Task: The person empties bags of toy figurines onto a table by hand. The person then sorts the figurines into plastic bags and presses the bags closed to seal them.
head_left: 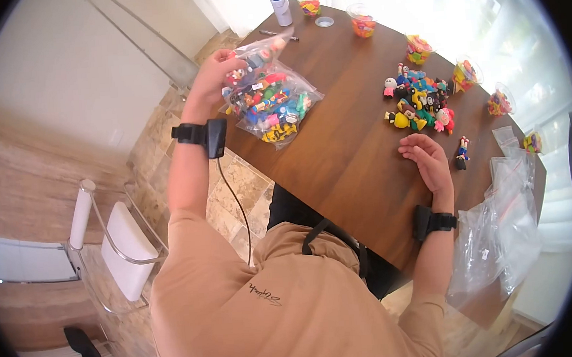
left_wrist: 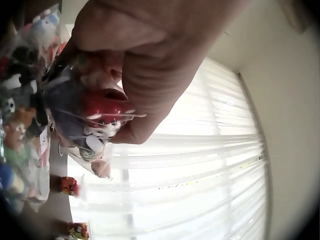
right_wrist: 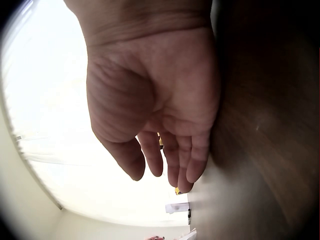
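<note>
My left hand (head_left: 214, 76) grips a clear plastic bag (head_left: 261, 55) with small toy figures inside. The left wrist view shows my fingers curled around this bag (left_wrist: 75, 107), a red and white figure close to them. Under it, near the table's left edge, lies a fuller clear bag of colourful figures (head_left: 274, 109) with a small white label. My right hand (head_left: 429, 162) is by the table surface with nothing in it, its fingers loosely extended in the right wrist view (right_wrist: 155, 95). Just beyond its fingertips is a pile of loose toy figures (head_left: 420, 99).
One figure (head_left: 462, 153) lies apart, right of my right hand. Flattened clear bags (head_left: 501, 216) overhang the right edge. Several cups of colourful pieces (head_left: 363, 24) line the far edge. A white cylinder (head_left: 281, 11), a lid (head_left: 324, 22) and a pen (head_left: 279, 35) sit far left.
</note>
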`<action>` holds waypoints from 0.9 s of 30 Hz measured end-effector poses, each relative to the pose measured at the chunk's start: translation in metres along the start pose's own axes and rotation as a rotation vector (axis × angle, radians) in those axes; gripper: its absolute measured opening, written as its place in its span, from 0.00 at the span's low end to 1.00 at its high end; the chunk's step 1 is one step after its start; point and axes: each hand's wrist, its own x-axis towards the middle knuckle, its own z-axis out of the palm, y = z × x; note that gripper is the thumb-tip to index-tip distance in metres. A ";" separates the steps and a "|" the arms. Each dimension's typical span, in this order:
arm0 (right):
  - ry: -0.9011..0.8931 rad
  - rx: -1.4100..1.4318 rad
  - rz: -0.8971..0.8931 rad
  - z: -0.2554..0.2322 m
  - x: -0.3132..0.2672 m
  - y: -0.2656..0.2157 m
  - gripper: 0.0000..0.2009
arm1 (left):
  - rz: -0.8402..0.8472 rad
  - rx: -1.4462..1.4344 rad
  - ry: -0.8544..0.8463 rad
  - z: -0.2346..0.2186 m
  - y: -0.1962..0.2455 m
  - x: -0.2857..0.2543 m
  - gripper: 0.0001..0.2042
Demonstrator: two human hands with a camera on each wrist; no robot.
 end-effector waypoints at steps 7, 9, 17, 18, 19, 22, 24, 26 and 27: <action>0.009 -0.005 -0.006 0.000 0.002 0.002 0.14 | -0.173 -1.038 -0.375 0.052 0.015 -0.055 0.19; -0.024 -0.016 -0.033 0.002 0.000 0.000 0.14 | -0.203 -1.187 -0.590 0.107 0.026 -0.090 0.21; -0.015 0.137 -0.003 -0.014 -0.001 0.009 0.19 | -0.264 -0.724 -0.903 0.205 -0.024 -0.091 0.32; -0.068 0.207 0.010 -0.015 -0.001 0.009 0.21 | -0.172 -0.535 -0.906 0.208 -0.017 -0.092 0.35; -0.045 0.210 0.001 -0.014 -0.002 0.009 0.21 | -0.078 -0.349 -0.901 0.210 -0.011 -0.092 0.38; 0.069 0.249 0.074 0.000 0.000 -0.002 0.25 | 0.351 0.203 -0.933 0.217 0.008 -0.094 0.38; 0.109 0.247 0.094 0.004 0.003 0.000 0.23 | 0.744 0.657 -0.872 0.220 0.005 -0.099 0.35; 0.153 0.239 0.120 0.004 0.003 0.000 0.20 | 0.780 0.754 -0.906 0.218 0.007 -0.100 0.35; 0.125 0.123 0.115 0.003 0.003 0.000 0.17 | 0.824 0.846 -0.937 0.218 0.007 -0.099 0.34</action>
